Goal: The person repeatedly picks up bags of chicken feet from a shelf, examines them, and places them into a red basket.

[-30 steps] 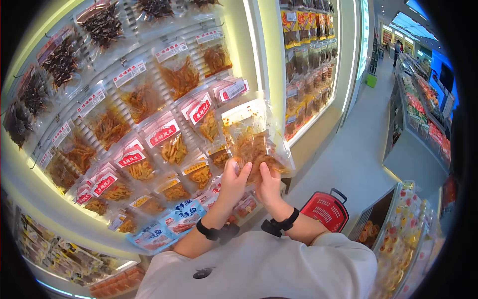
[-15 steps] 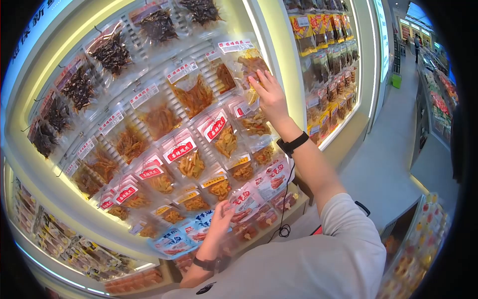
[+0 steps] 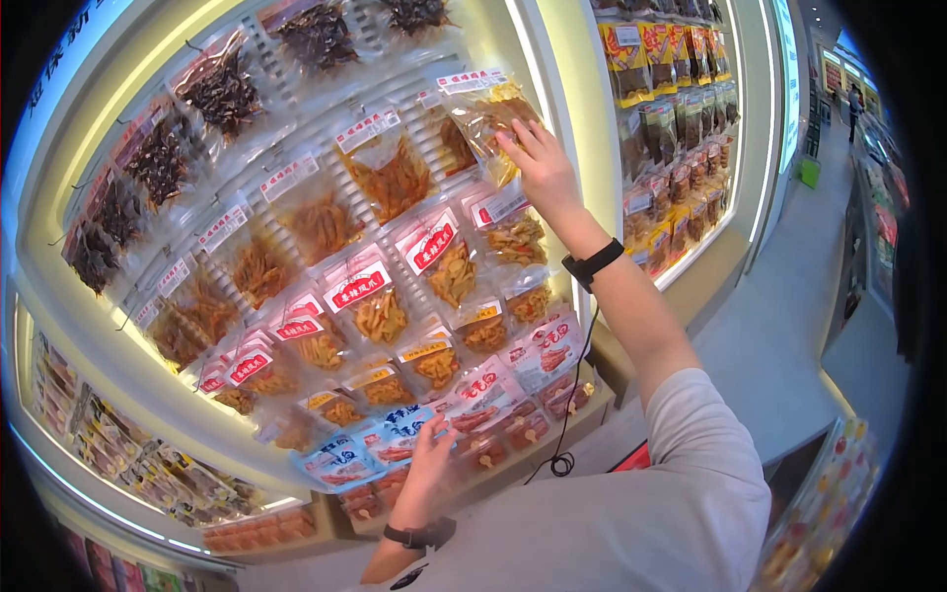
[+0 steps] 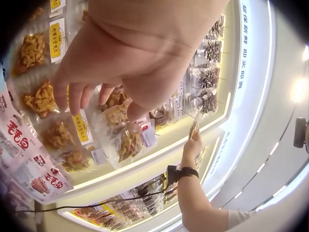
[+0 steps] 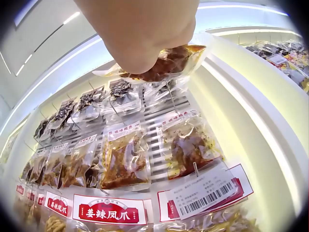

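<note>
snack packet [image 3: 490,120] now seemingly gripped at the rack by right hand [image 3: 541,170], raised higher.

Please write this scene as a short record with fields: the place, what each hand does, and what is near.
place: shop wall of hanging snack bags
right hand: raised high, grips a clear bag of brown snack against the top rows
left hand: low, fingers loosely spread, touches or nearly touches the red and white packs
bag seen from right wrist: held by its edge, upper part under the fingers
near the bag: barcode label below it
far right: aisle with more shelves
</note>
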